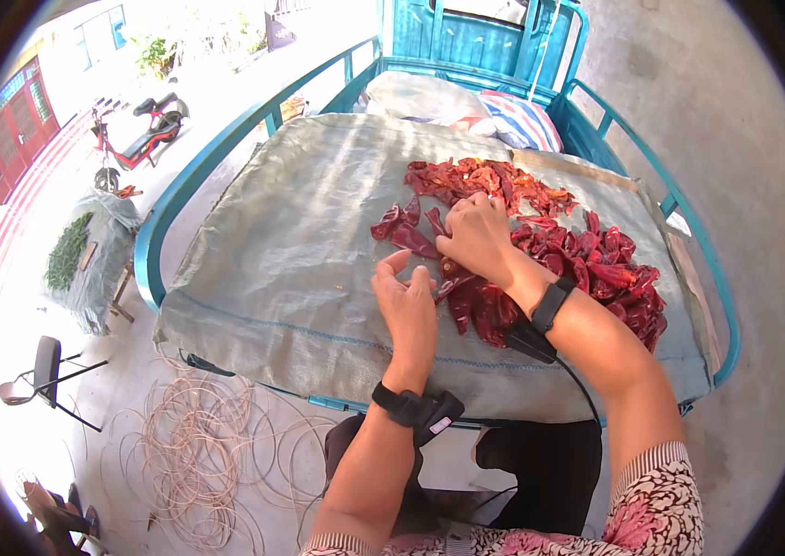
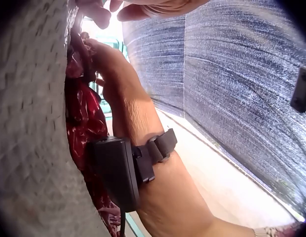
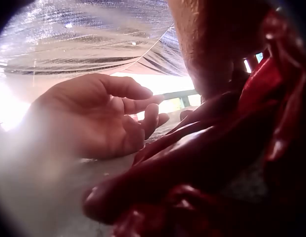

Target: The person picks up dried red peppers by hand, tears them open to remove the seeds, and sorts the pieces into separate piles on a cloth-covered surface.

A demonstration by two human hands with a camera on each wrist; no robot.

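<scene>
Dark red dried peppers [image 1: 587, 264] lie heaped on a grey-green cloth [image 1: 290, 222], with a few loose ones [image 1: 411, 241] left of the heap. The right hand [image 1: 480, 236] is among them, its fingers bent downward beside a pepper; its fingertips are hidden, so a hold cannot be confirmed. In the left wrist view the right hand [image 2: 111, 64] meets dark red peppers [image 2: 84, 111]. Palm turned inward, the left hand [image 1: 406, 310] hovers nearer the body, fingers loosely bent and empty. The right wrist view shows this left hand [image 3: 101, 116] beyond close peppers [image 3: 163, 173].
Flatter, brighter red pieces [image 1: 494, 181] lie behind the heap. Blue rails [image 1: 216, 167] surround the cart bed, with sacks [image 1: 429, 97] at its far end. A folding chair [image 1: 47, 371], a scooter [image 1: 142, 139] and coiled cord [image 1: 198, 445] are at the left.
</scene>
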